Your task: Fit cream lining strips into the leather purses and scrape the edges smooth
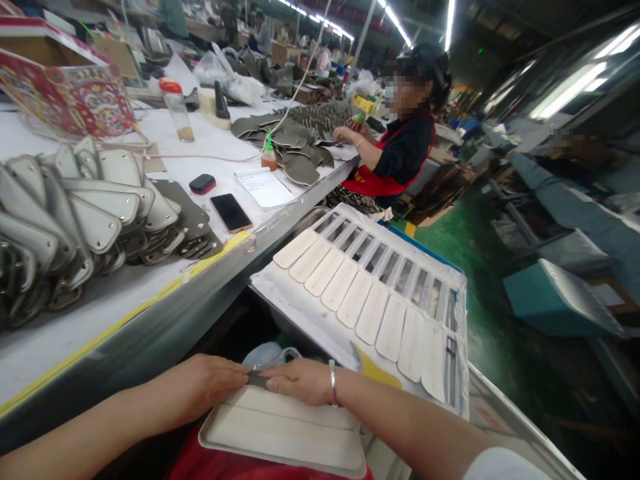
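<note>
A cream panel (285, 433) with rounded corners and a raised rim lies across my lap, over red cloth. A grey-brown strip (258, 380) shows at its far edge, between my two hands. My left hand (215, 381) is closed over the far left edge, fingers together and bent around it. From the other side, my right hand (303, 381), with a silver bangle on the wrist, pinches the same edge, its thumb lying on the strip. The undersides of the fingers are hidden.
A slatted white rack (360, 337) on my right holds a row of cream strips (340, 283). On the table to the left are stacked grey panels (95, 213), a phone (231, 213), a notepad (265, 188) and a glue bottle (269, 157). A co-worker (400, 140) sits beyond.
</note>
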{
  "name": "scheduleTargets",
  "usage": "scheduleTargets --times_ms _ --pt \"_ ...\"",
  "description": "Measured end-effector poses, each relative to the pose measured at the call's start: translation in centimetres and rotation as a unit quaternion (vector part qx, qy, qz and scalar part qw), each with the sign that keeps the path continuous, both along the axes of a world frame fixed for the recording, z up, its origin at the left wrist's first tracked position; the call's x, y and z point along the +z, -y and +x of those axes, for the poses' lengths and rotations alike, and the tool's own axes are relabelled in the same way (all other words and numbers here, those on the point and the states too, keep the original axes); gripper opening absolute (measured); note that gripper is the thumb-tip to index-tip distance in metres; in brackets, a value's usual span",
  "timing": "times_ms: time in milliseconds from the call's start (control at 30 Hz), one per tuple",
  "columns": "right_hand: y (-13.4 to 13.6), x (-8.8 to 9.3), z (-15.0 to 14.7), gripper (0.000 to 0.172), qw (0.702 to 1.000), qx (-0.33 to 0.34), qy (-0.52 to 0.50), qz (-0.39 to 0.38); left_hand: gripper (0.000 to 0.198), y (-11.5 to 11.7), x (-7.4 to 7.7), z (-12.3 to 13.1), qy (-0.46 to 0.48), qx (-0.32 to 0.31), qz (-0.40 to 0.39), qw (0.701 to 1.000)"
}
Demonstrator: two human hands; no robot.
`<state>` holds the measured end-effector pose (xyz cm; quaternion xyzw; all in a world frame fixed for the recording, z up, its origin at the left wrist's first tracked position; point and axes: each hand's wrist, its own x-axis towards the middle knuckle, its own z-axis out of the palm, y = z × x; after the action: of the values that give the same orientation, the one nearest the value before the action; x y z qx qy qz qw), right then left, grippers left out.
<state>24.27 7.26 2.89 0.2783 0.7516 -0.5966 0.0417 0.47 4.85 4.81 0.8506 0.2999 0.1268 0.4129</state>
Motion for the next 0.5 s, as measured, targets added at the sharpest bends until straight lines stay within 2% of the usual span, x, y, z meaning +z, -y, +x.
scheduleTargets --times_ms 133,300,400,500 --pt "-0.2 -0.7 -2.3 0.038 0.999 0.011 0.016 0.044 0.031 0.4 -0.3 -0.5 -0.030 -0.011 0.021 0.999" --pt "-0.6 -1.2 -4.6 0.038 0.994 0.036 0.050 0.094 0.048 1.7 -0.2 -0.8 -0.139 -0.013 0.106 0.984" --pt "-0.9 -1.2 -4.3 0.036 0.997 0.038 0.022 0.062 0.054 2.4 0.0 -0.6 -0.179 -0.026 0.148 0.972" --pt "-0.6 -1.5 -2.2 0.038 0.999 0.028 -0.031 0.028 0.054 2.8 0.2 0.1 -0.200 -0.042 0.172 0.964"
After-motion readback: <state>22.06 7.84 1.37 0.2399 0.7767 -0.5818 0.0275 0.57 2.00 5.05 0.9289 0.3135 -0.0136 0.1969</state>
